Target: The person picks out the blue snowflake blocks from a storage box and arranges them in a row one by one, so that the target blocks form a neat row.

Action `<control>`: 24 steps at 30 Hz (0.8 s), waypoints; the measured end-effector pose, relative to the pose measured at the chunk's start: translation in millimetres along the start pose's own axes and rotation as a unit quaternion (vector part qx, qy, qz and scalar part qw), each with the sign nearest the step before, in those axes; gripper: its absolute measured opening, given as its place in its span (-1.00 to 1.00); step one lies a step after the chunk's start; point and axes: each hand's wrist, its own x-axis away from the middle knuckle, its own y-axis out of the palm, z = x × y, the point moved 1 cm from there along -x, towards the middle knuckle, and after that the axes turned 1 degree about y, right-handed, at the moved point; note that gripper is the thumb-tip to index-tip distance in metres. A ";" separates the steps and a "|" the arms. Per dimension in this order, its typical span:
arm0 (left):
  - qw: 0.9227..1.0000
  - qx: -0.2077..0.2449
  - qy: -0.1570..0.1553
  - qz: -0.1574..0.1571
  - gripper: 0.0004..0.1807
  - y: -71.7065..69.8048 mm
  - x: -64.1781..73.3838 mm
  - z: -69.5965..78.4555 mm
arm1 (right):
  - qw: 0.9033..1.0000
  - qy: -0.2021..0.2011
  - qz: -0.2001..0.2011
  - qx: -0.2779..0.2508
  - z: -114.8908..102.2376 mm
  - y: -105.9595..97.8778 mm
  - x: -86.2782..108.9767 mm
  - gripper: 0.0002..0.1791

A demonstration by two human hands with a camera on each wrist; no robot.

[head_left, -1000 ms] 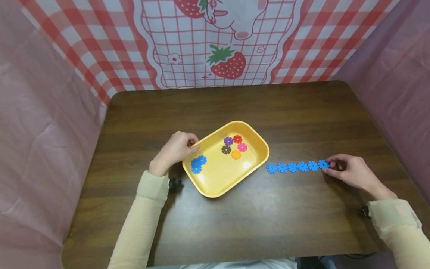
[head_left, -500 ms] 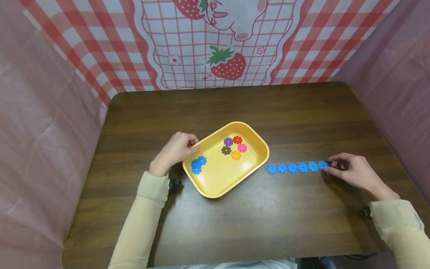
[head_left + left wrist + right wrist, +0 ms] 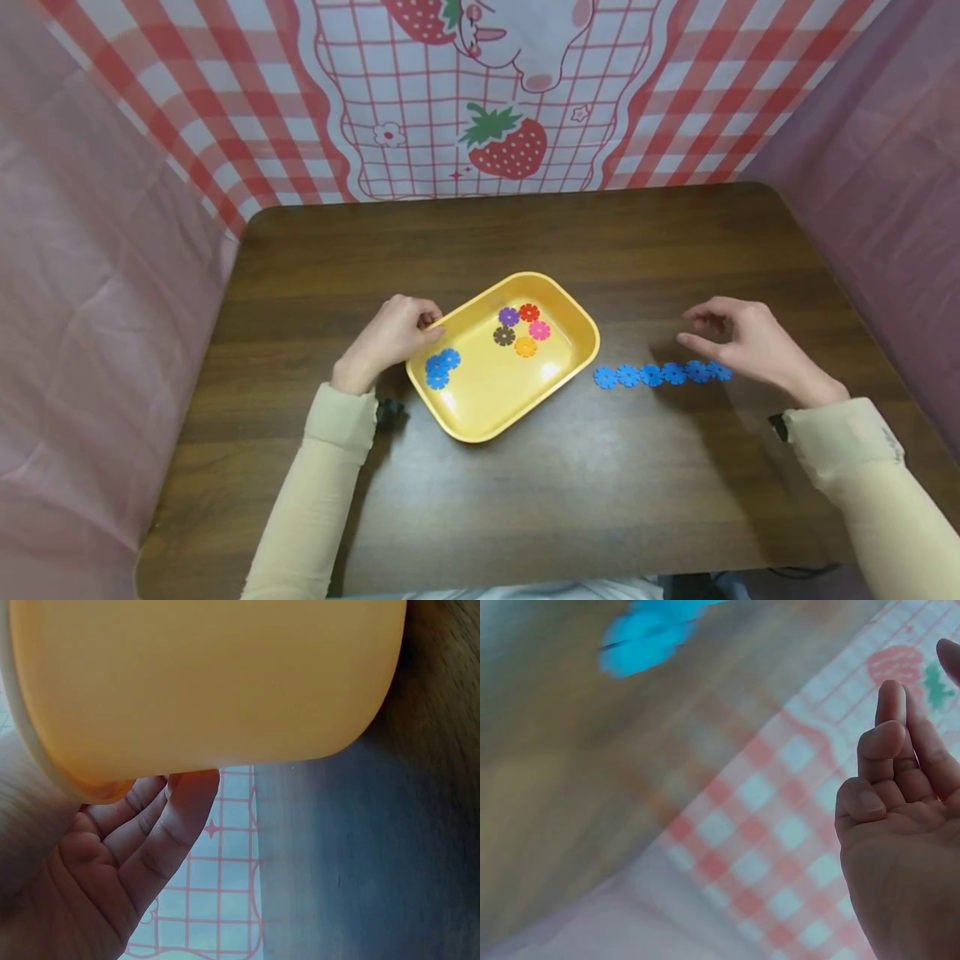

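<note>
My left hand grips the left rim of a yellow tray, thumb inside and fingers outside; the left wrist view shows its fingers against the tray's outer wall. Inside the tray, several blue flower-shaped discs overlap near that hand. Purple, red, pink, brown and orange discs lie grouped toward the far end. A row of blue discs lies on the table right of the tray. Above the row's right end hovers my right hand, thumb and fingers apart, holding nothing.
The brown wooden table carries the tray and the row. A red-and-white checked cloth with strawberries hangs behind the far edge. Pink curtains flank both sides.
My right hand has let go of the disc at the row's right end, lifted off and moved left and away from me. The left hand stays on the tray.
</note>
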 end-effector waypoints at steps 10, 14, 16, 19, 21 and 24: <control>1.000 -0.002 0.003 -0.001 -0.90 0.6 0.1 -2.0 | 0.995 -0.094 -0.011 -0.023 -58.3 20.3 -49.3 -0.67; 1.000 -0.002 0.003 -0.001 -0.90 0.8 0.1 -2.3 | 0.991 -0.121 -0.021 -0.046 -78.0 34.2 -66.0 -0.66; 1.000 -0.002 0.003 0.001 -0.90 0.7 0.2 -2.5 | 0.989 -0.132 -0.029 -0.058 -88.2 42.1 -74.2 -0.67; 1.000 -0.002 0.003 0.002 -0.89 0.8 0.0 -2.6 | 0.986 -0.143 -0.043 -0.078 -102.9 54.5 -85.0 -0.67; 1.000 -0.002 0.001 0.001 -0.89 1.0 0.0 -2.5 | 0.984 -0.147 -0.051 -0.091 -112.4 63.7 -90.9 -0.67; 1.000 0.000 0.000 -0.001 -0.90 1.2 -0.1 -1.8 | 0.981 -0.146 -0.065 -0.109 -126.6 79.4 -97.1 -0.67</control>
